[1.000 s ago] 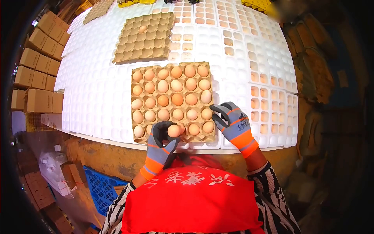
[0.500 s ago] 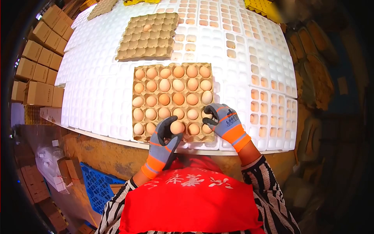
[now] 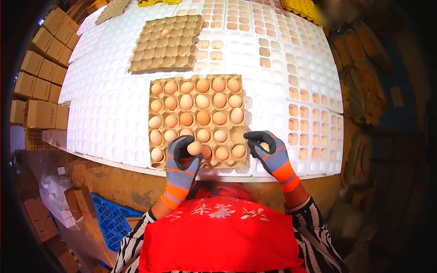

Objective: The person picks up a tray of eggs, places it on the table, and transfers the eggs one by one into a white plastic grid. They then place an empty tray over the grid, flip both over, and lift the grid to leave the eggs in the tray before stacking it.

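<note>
A brown cardboard tray (image 3: 243, 160) filled with rows of eggs lies near the table's front edge. Over its front rows my left hand (image 3: 183, 154), in a grey and orange glove, grips an egg (image 3: 195, 148) between thumb and fingers. Just off the tray's right side, my right hand (image 3: 269, 152) is curled around a pale egg (image 3: 265, 146), which shows between its fingers. The cell at the right end of the second row from the front (image 3: 237, 134) holds no egg.
Behind lies another cardboard tray (image 3: 154, 48) with one egg (image 3: 165, 33). White foam trays (image 3: 109, 113) cover the table, some with eggs in their cells. Yellow trays (image 3: 300, 8) sit at the back. Cartons (image 3: 41, 113) are stacked left; a blue pallet (image 3: 111, 218) lies below.
My right hand has moved right, off the tray, taking the pale egg out of its cell. My left hand has shifted left with its egg. The whole view has shifted slightly.
</note>
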A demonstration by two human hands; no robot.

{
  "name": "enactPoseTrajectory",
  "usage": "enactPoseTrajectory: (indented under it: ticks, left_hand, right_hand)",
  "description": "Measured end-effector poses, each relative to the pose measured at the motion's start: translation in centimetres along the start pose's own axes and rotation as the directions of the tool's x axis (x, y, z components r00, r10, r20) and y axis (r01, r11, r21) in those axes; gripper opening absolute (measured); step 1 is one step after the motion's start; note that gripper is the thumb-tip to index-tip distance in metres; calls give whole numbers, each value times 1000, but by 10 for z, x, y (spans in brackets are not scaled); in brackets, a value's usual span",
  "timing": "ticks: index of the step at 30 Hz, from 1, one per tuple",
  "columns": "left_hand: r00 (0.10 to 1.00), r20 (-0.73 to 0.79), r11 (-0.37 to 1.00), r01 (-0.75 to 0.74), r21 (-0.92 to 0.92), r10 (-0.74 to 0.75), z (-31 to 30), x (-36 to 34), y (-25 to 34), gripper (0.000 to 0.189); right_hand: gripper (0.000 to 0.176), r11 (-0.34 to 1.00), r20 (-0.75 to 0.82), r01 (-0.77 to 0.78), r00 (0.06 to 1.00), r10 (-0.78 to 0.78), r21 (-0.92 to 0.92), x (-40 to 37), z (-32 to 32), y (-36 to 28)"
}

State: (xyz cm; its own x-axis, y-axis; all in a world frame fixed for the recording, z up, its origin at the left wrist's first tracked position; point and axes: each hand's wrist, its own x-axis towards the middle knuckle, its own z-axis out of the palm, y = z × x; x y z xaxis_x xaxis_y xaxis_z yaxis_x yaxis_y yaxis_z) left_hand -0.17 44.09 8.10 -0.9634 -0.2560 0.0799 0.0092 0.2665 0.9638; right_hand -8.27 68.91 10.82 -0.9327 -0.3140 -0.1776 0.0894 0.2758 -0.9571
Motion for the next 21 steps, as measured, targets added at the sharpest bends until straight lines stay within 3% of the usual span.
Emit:
enactPoseTrajectory:
  ticks: [2, 3, 4, 6, 8, 9, 12, 13, 16, 17, 18, 19, 20, 21]
  left_hand:
    - [1000, -25, 1000, 13, 22, -13, -5, 1, 2, 53]
    - [1000, -26, 1000, 11, 23, -10, -6, 2, 4, 53]
    - [1000, -27, 1000, 10, 24, -9, -7, 2, 6, 53]
    - [999, -2, 999, 40, 10, -40, -5, -1, 3, 54]
    - [999, 3, 999, 35, 5, -35, -4, -2, 3, 53]
    - [1000, -2, 1000, 18, 7, -18, -3, -3, 4, 52]
    - [999, -13, 999, 40, -36, -40, 0, -7, 5, 52]
    - [999, -5, 998, 49, -33, -49, -1, -8, 3, 53]
    - [999, 10, 1000, 31, -4, -31, -4, -10, -1, 53]
    - [1000, 12, 1000, 18, 10, -18, -5, -8, -2, 53]
    - [1000, 10, 1000, 24, -2, -24, -6, -6, -1, 52]
    - [999, 7, 999, 32, -15, -32, -6, -5, 1, 51]
    - [999, 6, 999, 41, -27, -40, -6, -4, 3, 50]
    - [997, 4, 991, 72, -111, -72, -3, -5, -2, 49]
  right_hand:
    - [23, 993, -99, -105, 989, 110, 57, 23, -6, -6]
    - [25, 986, -176, 80, 979, -105, -147, 40, -7, -3]
    - [28, 930, -161, 148, 964, -211, -337, 56, -8, -6]
    - [31, 837, -124, 182, 951, -283, -515, 88, -2, -5]
    - [46, 664, -33, -39, 999, 22, -746, 110, 10, -30]
    - [58, 487, -30, -96, 990, 141, -868, 116, 21, -46]
    - [60, 391, -25, -118, 972, 233, -913, 128, 26, -52]
    - [53, 437, -29, -87, 990, 136, -895, 128, 25, -45]
    - [44, 848, -37, -53, 999, 39, -528, 130, 2, -12]
    - [33, 979, -118, -202, 973, 197, -31, 124, -1, -9]
    - [37, 925, -63, -231, 963, 261, 301, 123, -17, 0]
    - [39, 849, -65, -147, 976, 208, 508, 115, -24, 1]
    - [42, 721, -79, -61, 984, 159, 690, 110, -28, 1]
    - [45, 702, -60, -38, 992, 114, 711, 115, -31, 0]
